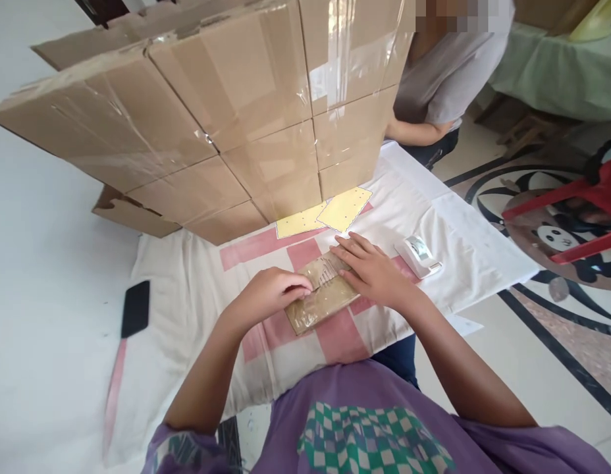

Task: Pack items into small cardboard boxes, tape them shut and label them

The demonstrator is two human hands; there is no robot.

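A small, flat cardboard box (321, 304) with clear tape across its top lies at a slant on the cloth-covered table. My left hand (273, 293) is closed at the box's left end, its thumb and fingertips pressed on the taped top near the middle seam. On the right part of the box rests my right hand (369, 268), flat and with its fingers stretched out. A white tape dispenser (419, 255) stands just to the right of that hand. Two yellow dotted sheets (345, 207) lie beyond the box, one overlapping the other.
Stacked taped cartons (266, 85) rise high at the table's back. A black phone (135, 309) lies at the left edge, by the wall. Beyond the table's right side is another person (448, 85), near a red plastic chair (577, 204).
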